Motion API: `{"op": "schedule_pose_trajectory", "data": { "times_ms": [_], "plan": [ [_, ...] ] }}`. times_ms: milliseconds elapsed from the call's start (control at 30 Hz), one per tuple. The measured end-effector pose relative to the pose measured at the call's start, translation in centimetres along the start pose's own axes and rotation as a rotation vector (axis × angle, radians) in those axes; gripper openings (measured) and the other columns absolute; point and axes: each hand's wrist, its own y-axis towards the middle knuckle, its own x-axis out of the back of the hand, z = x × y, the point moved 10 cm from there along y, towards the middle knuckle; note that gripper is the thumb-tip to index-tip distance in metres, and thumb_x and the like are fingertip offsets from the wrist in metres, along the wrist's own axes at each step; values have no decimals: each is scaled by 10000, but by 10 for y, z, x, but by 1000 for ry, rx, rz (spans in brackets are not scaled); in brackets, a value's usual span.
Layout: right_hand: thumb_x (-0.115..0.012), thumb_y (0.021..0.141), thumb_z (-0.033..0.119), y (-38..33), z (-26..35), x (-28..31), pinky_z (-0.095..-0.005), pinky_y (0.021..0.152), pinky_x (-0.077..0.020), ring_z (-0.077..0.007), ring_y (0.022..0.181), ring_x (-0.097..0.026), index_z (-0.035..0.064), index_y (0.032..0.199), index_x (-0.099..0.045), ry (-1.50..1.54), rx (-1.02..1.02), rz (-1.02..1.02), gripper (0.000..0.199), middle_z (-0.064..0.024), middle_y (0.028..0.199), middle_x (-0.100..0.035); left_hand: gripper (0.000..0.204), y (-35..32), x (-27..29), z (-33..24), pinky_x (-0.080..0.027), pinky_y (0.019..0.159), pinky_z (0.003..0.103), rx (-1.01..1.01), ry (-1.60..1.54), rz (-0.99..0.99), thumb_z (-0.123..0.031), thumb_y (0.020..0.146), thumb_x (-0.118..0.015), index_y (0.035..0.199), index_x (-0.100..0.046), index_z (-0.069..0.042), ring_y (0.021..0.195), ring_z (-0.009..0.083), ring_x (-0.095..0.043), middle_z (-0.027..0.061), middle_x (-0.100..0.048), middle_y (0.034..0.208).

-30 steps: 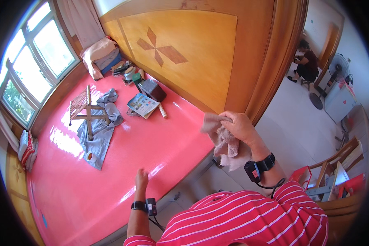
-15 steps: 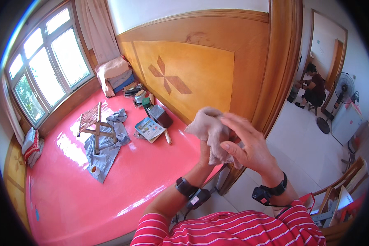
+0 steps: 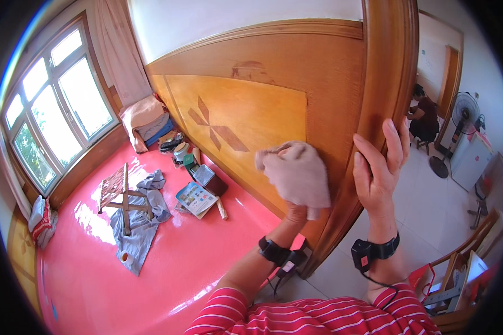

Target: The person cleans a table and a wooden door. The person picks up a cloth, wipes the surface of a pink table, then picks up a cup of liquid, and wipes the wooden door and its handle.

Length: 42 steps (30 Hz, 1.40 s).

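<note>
Cloth (image 3: 293, 177), beige and bunched, pressed against wooden wall panel (image 3: 251, 111) near its right edge; left hand (image 3: 297, 211) grasps it from beneath, fingers hidden behind fabric. Right hand (image 3: 379, 167) flat on door frame (image 3: 388, 72), fingers released, extended. Red floor (image 3: 167, 262) below.

The glossy red floor (image 3: 207, 251) carries a small wooden folding stool (image 3: 119, 192) on a grey-blue cloth (image 3: 142, 223), with an open magazine (image 3: 194, 198) just right of the stool and folded bedding (image 3: 146, 120) beyond it by the window.
</note>
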Motion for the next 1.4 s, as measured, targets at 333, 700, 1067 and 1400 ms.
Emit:
{"op": "schedule_pose_trajectory", "data": {
  "times_ms": [333, 700, 1067, 1400],
  "plan": [
    [-588, 635, -71, -8, -5, -2, -420, 997, -306, -378, 1215, -338, 106, 802, -693, 107, -59, -6, 265, -86, 1241, -460, 407, 198, 20, -26, -323, 927, 298, -370, 163, -210, -244, 855, -466, 1211, -393, -61, 1069, 188, -415, 71, -452, 1147],
    [-627, 650, -12, -8, -8, -1, -417, 1001, -306, -353, 1227, -323, 117, 804, -696, 165, -66, -12, 213, -82, 1218, -479, 349, 234, 78, 188, -356, 870, 273, 323, -460, -223, -180, 835, -481, 1158, -460, -48, 1017, 160, -435, 66, -473, 1096],
    [-646, 659, -11, -12, -15, 1, -408, 1000, -317, -375, 1229, -324, 91, 781, -684, 78, -51, -15, 164, -96, 1260, -440, 560, 234, 47, -31, -95, 1053, 492, -493, 120, -172, -245, 827, -481, 1347, -296, -150, 1289, 393, -155, 146, -215, 1407],
    [-680, 719, 86, -14, 9, -16, -384, 1038, -219, -315, 1285, -237, 52, 1144, -542, -217, -215, 150, 448, -171, 1403, -219, 439, 125, 82, 273, -236, 1023, 316, 122, -591, -439, -148, 896, -388, 1304, -301, -13, 1207, 219, -327, 120, -349, 1304]
  ]
}}
